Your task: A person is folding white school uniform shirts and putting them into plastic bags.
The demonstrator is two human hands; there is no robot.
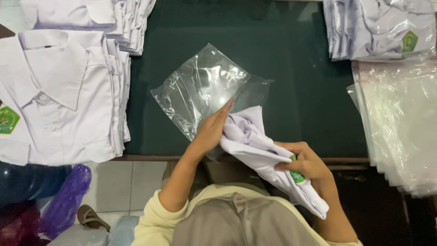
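clear bag (200,89) centre, bagged shirts (387,29) top-right
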